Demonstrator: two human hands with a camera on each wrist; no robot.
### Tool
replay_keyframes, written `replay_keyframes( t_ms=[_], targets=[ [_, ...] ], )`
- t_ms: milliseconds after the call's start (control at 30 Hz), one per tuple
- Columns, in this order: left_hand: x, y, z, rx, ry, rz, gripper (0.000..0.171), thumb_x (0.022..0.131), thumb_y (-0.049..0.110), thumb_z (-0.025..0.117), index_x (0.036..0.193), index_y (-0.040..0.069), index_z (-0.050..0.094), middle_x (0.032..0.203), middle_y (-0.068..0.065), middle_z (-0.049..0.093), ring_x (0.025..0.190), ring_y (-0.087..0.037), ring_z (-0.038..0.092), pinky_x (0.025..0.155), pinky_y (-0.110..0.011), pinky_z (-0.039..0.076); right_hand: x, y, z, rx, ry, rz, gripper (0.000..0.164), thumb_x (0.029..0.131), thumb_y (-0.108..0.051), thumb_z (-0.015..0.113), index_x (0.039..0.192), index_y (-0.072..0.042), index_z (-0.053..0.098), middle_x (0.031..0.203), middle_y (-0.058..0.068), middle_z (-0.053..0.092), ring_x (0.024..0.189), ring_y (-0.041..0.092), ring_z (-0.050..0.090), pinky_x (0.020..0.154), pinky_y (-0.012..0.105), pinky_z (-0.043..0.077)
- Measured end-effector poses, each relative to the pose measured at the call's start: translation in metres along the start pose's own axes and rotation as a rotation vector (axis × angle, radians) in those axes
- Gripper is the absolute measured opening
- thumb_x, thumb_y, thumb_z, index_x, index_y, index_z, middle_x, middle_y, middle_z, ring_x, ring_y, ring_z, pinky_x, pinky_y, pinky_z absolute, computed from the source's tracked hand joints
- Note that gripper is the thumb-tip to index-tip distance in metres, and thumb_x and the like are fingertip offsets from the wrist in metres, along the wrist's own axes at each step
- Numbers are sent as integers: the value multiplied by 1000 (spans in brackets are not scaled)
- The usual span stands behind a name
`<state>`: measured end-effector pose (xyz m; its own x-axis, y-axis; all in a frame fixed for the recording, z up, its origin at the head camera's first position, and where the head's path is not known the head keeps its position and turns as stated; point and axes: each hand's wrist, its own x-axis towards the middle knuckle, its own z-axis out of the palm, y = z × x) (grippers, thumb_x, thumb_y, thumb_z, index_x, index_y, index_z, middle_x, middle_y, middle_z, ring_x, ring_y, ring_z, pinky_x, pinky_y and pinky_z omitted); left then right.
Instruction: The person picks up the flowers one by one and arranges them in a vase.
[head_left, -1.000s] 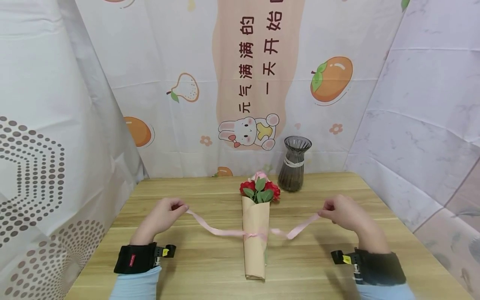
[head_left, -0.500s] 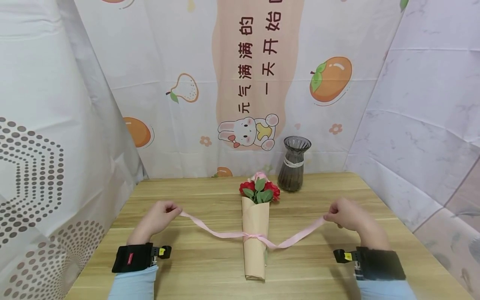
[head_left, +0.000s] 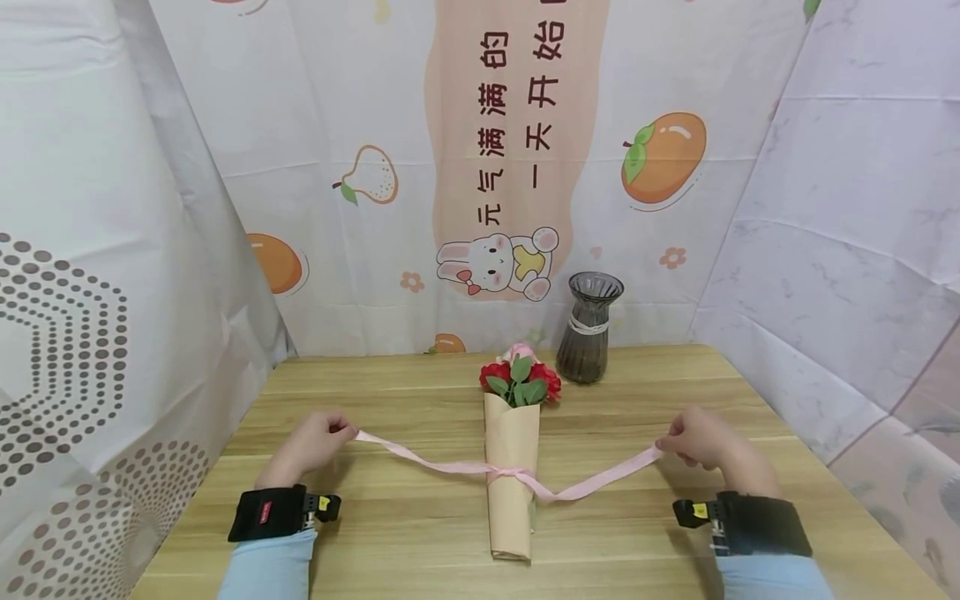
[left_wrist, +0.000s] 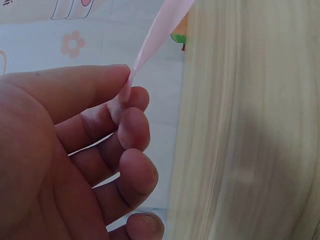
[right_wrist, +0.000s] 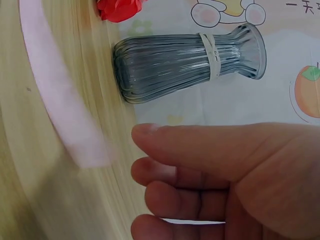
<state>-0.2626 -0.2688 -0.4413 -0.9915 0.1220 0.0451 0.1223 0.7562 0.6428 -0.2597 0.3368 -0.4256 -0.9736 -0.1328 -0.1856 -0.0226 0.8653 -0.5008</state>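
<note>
A bouquet of red and pink flowers (head_left: 521,379) wrapped in brown paper (head_left: 510,521) lies mid-table. A pink ribbon (head_left: 585,490) is knotted around the paper, its two tails spread sideways. My left hand (head_left: 309,448) pinches the tip of the left tail between thumb and index finger; the left wrist view shows this ribbon (left_wrist: 160,32) closely. My right hand (head_left: 703,442) hovers at the end of the right tail. In the right wrist view, that ribbon end (right_wrist: 62,105) is blurred and slightly apart from the fingertips, which hold nothing.
A grey ribbed glass vase (head_left: 585,350) with a white band stands behind the bouquet to the right. The wooden table (head_left: 397,542) ends at a printed backdrop (head_left: 360,275) behind, with hanging sheets on both sides.
Both hands have drawn apart and come lower, stretching the tails outward. The right ribbon end has come out of the right fingertips. The bouquet and vase have not moved.
</note>
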Motion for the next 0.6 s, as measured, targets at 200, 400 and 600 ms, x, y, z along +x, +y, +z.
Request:
replay_keyframes(
  t_ms=[200,400,600],
  targets=[
    [-1,-1,-1,23,10,4,15,100,16,64,101,1,69,86,-5,61,76,-20,54,66,-35,45,0,0,-3,-9,15,-19,22,93,-25,72,87,-4,69,66,4,56,57,18,51,52,35,45],
    [-1,3,-3,-7,22,-13,22,102,22,62,108,1,67,87,-6,60,77,-20,54,66,-35,45,2,-5,-9,-34,101,-123,31,93,-25,73,107,3,69,87,8,69,72,21,63,63,40,52],
    [0,10,-7,-9,46,23,23,102,23,62,110,2,67,95,-6,63,84,-21,57,70,-35,48,2,-20,-9,-16,184,-236,38,93,-23,75,117,5,67,101,16,71,91,34,68,75,49,56]
  ],
)
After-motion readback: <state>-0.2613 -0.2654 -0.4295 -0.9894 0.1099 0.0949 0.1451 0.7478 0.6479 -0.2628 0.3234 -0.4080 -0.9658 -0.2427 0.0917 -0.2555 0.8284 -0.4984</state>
